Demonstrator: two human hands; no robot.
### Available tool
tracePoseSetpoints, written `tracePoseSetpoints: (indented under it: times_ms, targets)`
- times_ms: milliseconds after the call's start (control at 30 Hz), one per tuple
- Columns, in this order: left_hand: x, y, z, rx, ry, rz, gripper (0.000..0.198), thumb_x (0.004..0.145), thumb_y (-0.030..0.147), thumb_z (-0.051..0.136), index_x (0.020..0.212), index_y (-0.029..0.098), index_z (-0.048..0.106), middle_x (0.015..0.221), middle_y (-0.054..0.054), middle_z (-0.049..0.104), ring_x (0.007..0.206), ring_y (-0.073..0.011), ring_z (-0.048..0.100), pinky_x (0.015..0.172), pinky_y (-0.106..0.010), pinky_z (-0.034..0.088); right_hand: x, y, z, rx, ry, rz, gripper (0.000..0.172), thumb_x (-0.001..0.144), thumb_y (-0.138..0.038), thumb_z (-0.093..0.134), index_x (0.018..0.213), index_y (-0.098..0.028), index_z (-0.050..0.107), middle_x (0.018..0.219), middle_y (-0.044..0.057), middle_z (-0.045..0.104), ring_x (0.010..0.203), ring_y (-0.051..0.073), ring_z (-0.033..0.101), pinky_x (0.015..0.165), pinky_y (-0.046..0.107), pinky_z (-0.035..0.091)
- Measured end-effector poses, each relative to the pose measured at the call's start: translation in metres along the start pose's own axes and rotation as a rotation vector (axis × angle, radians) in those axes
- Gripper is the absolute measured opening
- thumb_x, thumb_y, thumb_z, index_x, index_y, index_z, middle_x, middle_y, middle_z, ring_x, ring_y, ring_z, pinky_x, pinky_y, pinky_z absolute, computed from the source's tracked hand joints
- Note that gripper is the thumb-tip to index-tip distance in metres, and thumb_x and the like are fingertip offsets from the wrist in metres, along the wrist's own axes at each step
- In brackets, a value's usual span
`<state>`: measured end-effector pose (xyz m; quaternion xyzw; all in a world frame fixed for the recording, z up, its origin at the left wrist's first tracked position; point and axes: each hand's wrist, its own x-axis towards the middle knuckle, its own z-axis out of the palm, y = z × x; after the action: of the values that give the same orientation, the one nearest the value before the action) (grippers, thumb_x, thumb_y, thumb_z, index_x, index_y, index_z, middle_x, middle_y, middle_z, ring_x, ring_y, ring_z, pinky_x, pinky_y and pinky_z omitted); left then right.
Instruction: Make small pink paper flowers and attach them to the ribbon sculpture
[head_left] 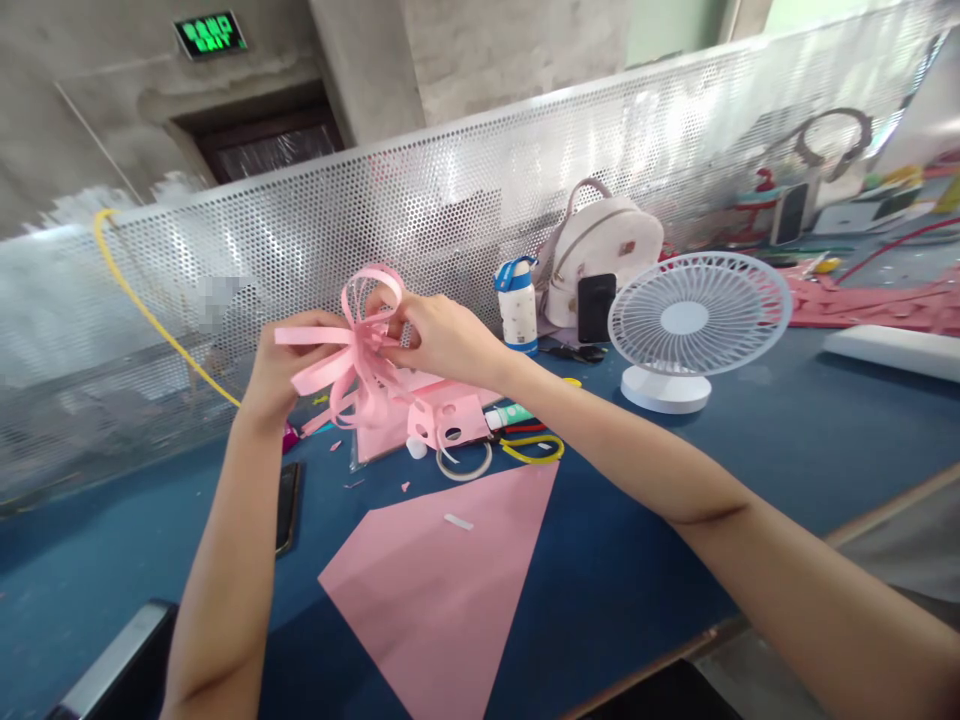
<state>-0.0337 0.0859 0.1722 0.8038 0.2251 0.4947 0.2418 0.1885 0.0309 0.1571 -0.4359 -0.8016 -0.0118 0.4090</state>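
A pink paper bow or flower (360, 350), made of looped strips gathered at the middle, is held up above the table between both hands. My left hand (289, 365) grips it from the left, its fingers partly hidden behind the loops. From the right, my right hand (442, 335) pinches it near the centre with bent fingers. Below lies a large pink paper sheet (450, 590) with a small white strip (458, 522) on top. Just beyond the sheet are a roll of tape (484, 468), yellow-handled scissors (534, 458) and a pink paper piece with holes (465, 415).
A white fan (682, 318) stands on the blue table (600, 600) at right. Behind are a white-and-blue bottle (517, 310), a backpack (615, 235) and a perforated metal divider (420, 210). A dark phone (287, 505) lies by my left forearm. Paper scraps are scattered around.
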Motion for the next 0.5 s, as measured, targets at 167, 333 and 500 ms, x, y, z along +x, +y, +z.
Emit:
tracePoseSetpoints:
  times_ms: [167,333,500]
  targets:
    - [-0.0006,0.0043,0.0052,-0.043,0.001,-0.018,0.011,0.072,0.031,0.087,0.078,0.024,0.081,0.078,-0.004,0.076,0.066,-0.0177,0.067,0.054,-0.030,0.052,-0.0009,0.0020,-0.0010,0.095,0.000,-0.073,0.049,0.092,-0.021,0.064,0.140,-0.021,0.052,0.104,0.001,0.076,0.082,0.015,0.064,0.072,0.027,0.041]
    - [-0.0026,0.0023,0.0019,0.000,-0.011,-0.032,0.014,0.071,0.032,0.087,0.081,0.025,0.080,0.083,-0.006,0.076,0.071,-0.0207,0.069,0.057,-0.031,0.055,-0.0012,0.0002,-0.0017,0.090,-0.018,-0.069,0.041,0.091,-0.020,0.064,0.131,-0.023,0.058,0.107,0.000,0.076,0.081,0.014,0.064,0.071,0.026,0.041]
    - [-0.0041,0.0025,0.0011,0.073,-0.012,-0.040,0.016,0.072,0.033,0.087,0.082,0.023,0.079,0.084,-0.005,0.075,0.075,-0.0203,0.069,0.062,-0.030,0.055,0.0004,0.0053,0.0010,0.075,-0.001,-0.124,0.044,0.091,-0.023,0.064,0.135,-0.022,0.057,0.102,0.001,0.076,0.080,0.015,0.064,0.067,0.026,0.038]
